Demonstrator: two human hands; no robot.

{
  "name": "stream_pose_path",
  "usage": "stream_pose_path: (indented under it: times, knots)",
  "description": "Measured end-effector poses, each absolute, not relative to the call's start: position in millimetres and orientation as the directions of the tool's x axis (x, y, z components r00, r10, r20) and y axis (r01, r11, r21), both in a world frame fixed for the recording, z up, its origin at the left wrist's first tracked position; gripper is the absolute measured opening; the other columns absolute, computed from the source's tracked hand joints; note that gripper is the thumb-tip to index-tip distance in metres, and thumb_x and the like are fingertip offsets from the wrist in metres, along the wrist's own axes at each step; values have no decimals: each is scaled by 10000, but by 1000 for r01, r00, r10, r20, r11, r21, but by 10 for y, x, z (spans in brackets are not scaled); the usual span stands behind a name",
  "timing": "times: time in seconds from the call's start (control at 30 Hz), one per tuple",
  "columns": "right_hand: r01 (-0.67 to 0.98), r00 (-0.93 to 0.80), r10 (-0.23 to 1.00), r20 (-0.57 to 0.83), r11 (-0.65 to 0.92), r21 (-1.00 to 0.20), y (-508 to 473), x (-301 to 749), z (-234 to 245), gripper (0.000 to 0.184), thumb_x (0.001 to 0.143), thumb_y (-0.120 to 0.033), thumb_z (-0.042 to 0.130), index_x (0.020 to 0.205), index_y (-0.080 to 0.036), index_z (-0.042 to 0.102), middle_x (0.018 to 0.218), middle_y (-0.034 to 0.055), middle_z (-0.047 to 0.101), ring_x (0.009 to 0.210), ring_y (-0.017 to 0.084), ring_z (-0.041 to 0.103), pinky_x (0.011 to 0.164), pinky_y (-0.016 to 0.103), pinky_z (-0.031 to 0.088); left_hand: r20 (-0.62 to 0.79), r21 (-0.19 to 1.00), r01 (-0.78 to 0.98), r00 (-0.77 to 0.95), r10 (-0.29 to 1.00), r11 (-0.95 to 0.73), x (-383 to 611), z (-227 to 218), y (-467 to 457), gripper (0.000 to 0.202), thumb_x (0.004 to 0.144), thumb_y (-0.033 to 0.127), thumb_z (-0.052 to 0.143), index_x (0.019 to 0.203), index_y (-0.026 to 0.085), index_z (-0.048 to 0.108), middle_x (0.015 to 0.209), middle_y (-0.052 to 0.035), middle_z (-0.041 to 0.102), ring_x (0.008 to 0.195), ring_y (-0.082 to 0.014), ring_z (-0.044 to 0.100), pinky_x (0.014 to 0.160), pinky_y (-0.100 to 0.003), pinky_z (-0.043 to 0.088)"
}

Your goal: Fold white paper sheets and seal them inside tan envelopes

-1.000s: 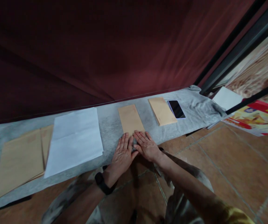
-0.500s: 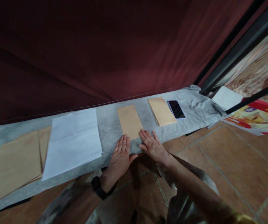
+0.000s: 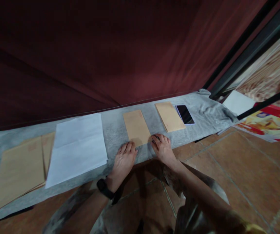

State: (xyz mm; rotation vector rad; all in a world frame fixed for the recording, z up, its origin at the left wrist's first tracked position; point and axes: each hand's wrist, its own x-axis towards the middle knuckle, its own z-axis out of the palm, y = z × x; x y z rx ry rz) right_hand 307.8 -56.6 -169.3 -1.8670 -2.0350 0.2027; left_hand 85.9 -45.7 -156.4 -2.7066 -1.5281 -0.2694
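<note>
A single brown paper envelope (image 3: 136, 125) lies flat on the grey cloth, its near edge towards me. My left hand (image 3: 125, 159), with a black watch on the wrist, has its fingers curled at the near left corner of that envelope. At the near right corner, the bent fingers of my right hand (image 3: 162, 148) close on the edge. Both thumbs are partly hidden, so how firmly each hand pinches is hard to see. To the right lies a small stack of brown envelopes (image 3: 170, 117), close beside a phone (image 3: 185, 114) with a dark screen.
White paper sheets (image 3: 78, 146) lie to the left, partly over larger brown envelopes (image 3: 20, 167). The grey cloth (image 3: 114, 126) covers a narrow bench against a dark red curtain (image 3: 130, 58). On the right stand a black metal frame (image 3: 237, 58) and a colourful printed box (image 3: 271, 122).
Both hands had flat, outstretched fingers at the envelope's near corners. Now the fingers are curled in, and my right hand has shifted slightly right. The envelope lies in the same place.
</note>
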Motion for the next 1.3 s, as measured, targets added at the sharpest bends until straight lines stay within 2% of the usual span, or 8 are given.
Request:
stream_pose_path:
  times: [0.2,0.37,0.6,0.77,0.83,0.93,1.07,1.3]
  knots:
    - [842,22,990,142,59,-537,-370,3033,-1757,296,960,-246,486,1141,-184,712,1161,131,669,1109,267,577,1000,420,451,145,80,859,492,858,-506,1008,-1546,-335,287,1004,201,401,1133,163,654,1114,-117,677,1082,-291,601,954,-448,489]
    - [240,155,988,-26,-64,-969,-256,3016,-1806,233,860,-375,576,965,-205,696,946,67,693,855,214,648,834,395,548,167,85,869,470,866,-488,1121,-1569,-295,410,1000,236,411,1364,120,559,1347,-173,618,1208,-325,563,986,-465,476]
    - [-267,14,984,-180,-170,-949,-251,2890,-1512,453,755,-534,731,1039,-190,658,834,36,722,738,186,699,774,374,592,195,145,920,334,922,-364,1245,-1388,-288,443,1001,181,371,1419,131,511,1214,-160,671,1107,-294,636,859,-379,518]
    - [-369,-26,972,-233,-226,-902,-232,2865,-1413,521,760,-605,734,1053,-178,683,974,84,756,792,182,704,773,346,575,292,445,861,123,949,-248,1102,-1193,-131,285,1000,259,424,1089,165,677,1015,-111,710,876,-222,700,705,-305,518]
    - [-336,-2,963,-268,-253,-907,-222,2845,-1445,512,720,-594,781,1001,-175,693,913,68,749,735,167,687,719,321,571,277,712,684,-67,959,-158,1040,-1159,-56,235,967,328,504,928,177,679,910,-85,717,765,-197,691,681,-297,528]
    - [-323,-44,946,-320,-317,-892,-226,2790,-1478,519,699,-590,807,982,-169,696,881,54,736,694,151,674,682,304,575,55,994,107,-234,971,-30,1048,-1196,-4,234,871,383,641,982,179,666,1025,-74,736,748,-171,689,647,-290,563]
    - [-361,-67,955,-289,-293,-885,-238,2711,-1474,495,661,-573,836,915,-174,688,808,14,705,666,138,659,641,278,583,-261,883,-431,-124,957,185,1225,-1359,-97,362,648,321,852,911,159,664,986,-56,743,798,-156,703,735,-299,600]
    - [-275,33,962,-272,-252,-928,-139,2799,-1578,312,629,-418,807,764,-209,620,602,-52,591,509,108,543,488,244,548,-433,748,-574,-39,900,335,1347,-1484,-210,327,612,199,881,856,173,665,899,-22,758,756,-132,712,739,-265,604]
